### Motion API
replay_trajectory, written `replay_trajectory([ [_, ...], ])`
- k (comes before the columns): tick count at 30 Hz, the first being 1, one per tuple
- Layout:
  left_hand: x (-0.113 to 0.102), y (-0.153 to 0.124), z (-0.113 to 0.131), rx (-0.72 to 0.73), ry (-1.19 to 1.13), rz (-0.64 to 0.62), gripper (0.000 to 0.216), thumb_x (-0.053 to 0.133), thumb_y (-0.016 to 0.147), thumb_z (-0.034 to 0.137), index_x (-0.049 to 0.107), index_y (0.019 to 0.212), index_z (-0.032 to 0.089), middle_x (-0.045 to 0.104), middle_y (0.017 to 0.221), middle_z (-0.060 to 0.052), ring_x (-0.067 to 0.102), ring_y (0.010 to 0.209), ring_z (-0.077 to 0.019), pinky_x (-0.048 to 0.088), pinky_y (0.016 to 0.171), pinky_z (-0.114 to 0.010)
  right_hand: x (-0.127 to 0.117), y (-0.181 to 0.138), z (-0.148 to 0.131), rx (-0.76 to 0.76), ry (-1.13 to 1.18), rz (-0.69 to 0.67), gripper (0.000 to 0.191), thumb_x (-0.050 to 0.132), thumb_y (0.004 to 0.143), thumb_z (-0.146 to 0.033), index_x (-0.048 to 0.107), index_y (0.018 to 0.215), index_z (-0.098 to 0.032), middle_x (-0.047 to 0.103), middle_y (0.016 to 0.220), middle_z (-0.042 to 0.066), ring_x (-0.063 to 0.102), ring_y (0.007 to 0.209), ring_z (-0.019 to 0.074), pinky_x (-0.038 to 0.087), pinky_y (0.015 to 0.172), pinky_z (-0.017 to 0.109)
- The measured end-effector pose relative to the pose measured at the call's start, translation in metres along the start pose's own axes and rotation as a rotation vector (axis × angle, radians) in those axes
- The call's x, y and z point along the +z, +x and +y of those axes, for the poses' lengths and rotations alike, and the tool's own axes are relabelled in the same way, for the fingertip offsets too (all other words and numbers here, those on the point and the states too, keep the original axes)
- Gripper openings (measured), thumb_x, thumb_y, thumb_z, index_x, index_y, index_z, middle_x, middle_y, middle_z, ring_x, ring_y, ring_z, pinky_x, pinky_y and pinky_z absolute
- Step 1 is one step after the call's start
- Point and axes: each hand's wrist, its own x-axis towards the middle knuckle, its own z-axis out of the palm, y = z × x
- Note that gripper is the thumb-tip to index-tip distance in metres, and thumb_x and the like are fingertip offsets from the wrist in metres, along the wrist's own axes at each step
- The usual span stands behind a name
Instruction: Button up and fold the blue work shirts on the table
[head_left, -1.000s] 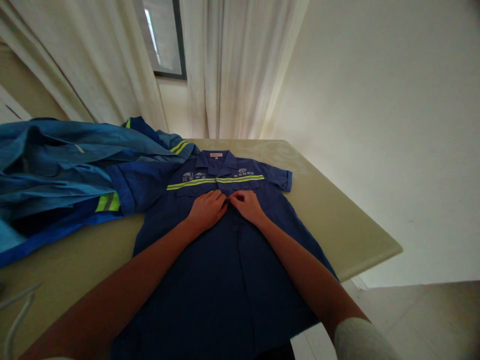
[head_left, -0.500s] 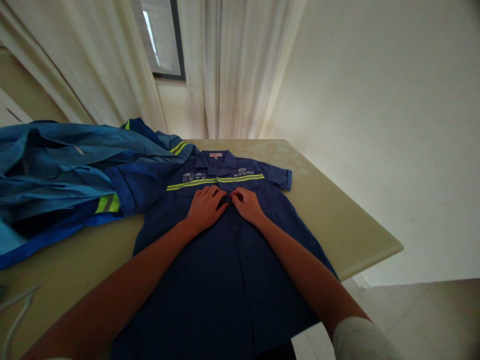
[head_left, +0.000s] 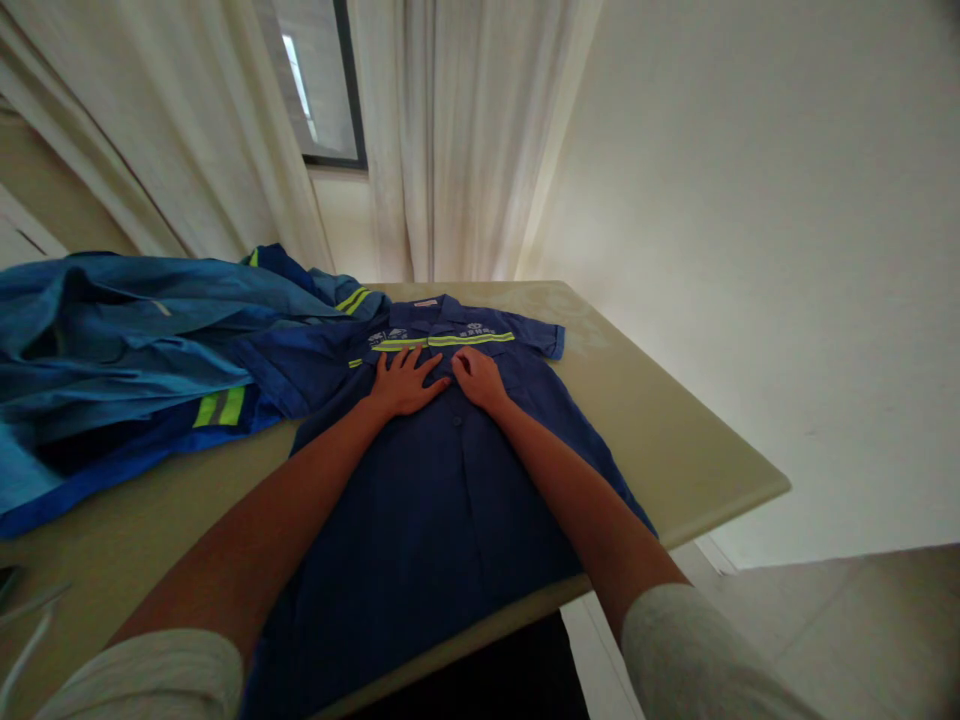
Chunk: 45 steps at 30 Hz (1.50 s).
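Observation:
A dark blue short-sleeved work shirt [head_left: 442, 500] with a yellow reflective chest stripe lies face up on the pale table [head_left: 660, 440], collar away from me. My left hand [head_left: 403, 381] rests flat on the shirt's chest just below the stripe, fingers spread. My right hand [head_left: 477, 378] lies beside it on the right of the button placket, fingers flat on the cloth. The two hands almost touch at the placket.
A heap of lighter blue work garments [head_left: 127, 360] with reflective bands fills the table's left side, overlapping the shirt's left sleeve. A wire hanger [head_left: 30, 625] shows at the lower left. White curtains [head_left: 450, 140] and a window stand behind; the table's right edge drops to the floor.
Both hands went from pinching together at the placket to lying flat with fingers spread. The view shifted, so the shirt sits farther away and lower hem hangs nearer me.

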Motion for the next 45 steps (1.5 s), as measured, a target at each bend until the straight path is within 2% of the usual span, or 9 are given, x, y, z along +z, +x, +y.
replay_trajectory([
  [4,0.003,0.002,-0.003,0.014,-0.027,0.049,0.071,0.027,0.103,0.071,0.045,0.162,0.035,0.032,0.174,-0.011,0.026,0.159,-0.0406,0.014,0.123,-0.072,-0.012,-0.027,-0.019,-0.094,-0.056,-0.093,0.017,0.059,0.102,-0.037,0.062,0.096,-0.021,0.067,0.090,0.002,0.060,0.082,0.0174,0.042,0.077,0.028],
  [8,0.002,-0.004,-0.002,0.081,-0.080,0.300,0.053,0.037,0.107,0.054,0.066,0.139,0.023,0.063,0.146,-0.014,0.055,0.137,-0.0348,0.034,0.119,-0.058,-0.034,-0.074,-0.028,-0.133,-0.140,-0.337,0.038,0.078,0.088,-0.054,0.062,0.101,-0.022,0.065,0.102,0.004,0.060,0.087,0.0193,0.043,0.077,0.029],
  [13,-0.008,-0.027,0.005,0.310,-0.056,0.495,0.038,0.040,0.107,0.033,0.071,0.092,0.017,0.070,0.092,-0.012,0.065,0.095,-0.0256,0.050,0.092,-0.040,-0.053,-0.088,-0.017,-0.148,-0.030,-0.415,0.042,0.083,0.083,-0.031,0.061,0.116,-0.019,0.064,0.107,0.005,0.061,0.090,0.0184,0.046,0.083,0.030],
  [16,-0.009,-0.048,0.017,0.413,-0.081,0.427,0.033,0.045,0.106,0.032,0.070,0.088,0.019,0.068,0.086,-0.008,0.064,0.088,-0.0225,0.051,0.087,-0.036,-0.055,-0.083,-0.014,-0.138,-0.031,-0.389,0.040,0.072,0.079,-0.012,0.062,0.118,-0.017,0.066,0.104,0.006,0.062,0.090,0.0189,0.046,0.082,0.030],
  [19,-0.007,-0.065,0.030,0.492,-0.146,0.255,0.024,0.054,0.103,0.037,0.072,0.104,0.022,0.070,0.104,-0.007,0.065,0.098,-0.0221,0.052,0.091,-0.036,-0.053,-0.080,-0.011,-0.066,0.025,-0.314,0.041,0.065,0.076,-0.006,0.064,0.115,-0.018,0.069,0.100,0.005,0.064,0.088,0.0187,0.047,0.081,0.030],
  [24,-0.006,-0.071,0.047,0.415,-0.360,0.071,0.012,0.065,0.097,0.032,0.070,0.103,0.022,0.071,0.109,-0.005,0.067,0.101,-0.0227,0.053,0.086,-0.035,-0.053,-0.073,-0.001,0.193,0.446,-0.259,0.036,0.064,0.074,-0.011,0.066,0.109,-0.019,0.069,0.093,0.001,0.066,0.082,0.0155,0.052,0.076,0.028],
  [30,-0.001,-0.072,0.054,0.292,-0.509,0.079,0.007,0.067,0.096,0.027,0.069,0.092,0.022,0.071,0.090,-0.002,0.066,0.081,-0.0187,0.051,0.077,-0.032,-0.053,-0.075,-0.002,0.168,0.500,-0.353,0.036,0.065,0.075,-0.009,0.069,0.109,-0.018,0.070,0.089,0.001,0.065,0.077,0.0134,0.050,0.071,0.025],
  [38,-0.011,-0.077,0.061,0.372,-0.224,0.063,0.013,0.056,0.102,0.023,0.068,0.100,0.019,0.073,0.102,-0.008,0.069,0.097,-0.0237,0.053,0.087,-0.036,-0.052,-0.080,-0.006,0.120,0.491,-0.354,0.027,0.067,0.079,-0.009,0.071,0.105,-0.018,0.073,0.087,0.001,0.066,0.074,0.0132,0.053,0.070,0.025],
  [45,-0.021,-0.074,0.060,0.274,-0.431,-0.013,0.013,0.063,0.092,0.014,0.062,0.102,0.023,0.076,0.097,-0.002,0.074,0.090,-0.0214,0.054,0.079,-0.032,-0.057,-0.079,-0.009,0.104,0.472,-0.357,0.020,0.065,0.083,-0.010,0.073,0.099,-0.018,0.077,0.086,0.002,0.071,0.075,0.0149,0.053,0.070,0.025],
])
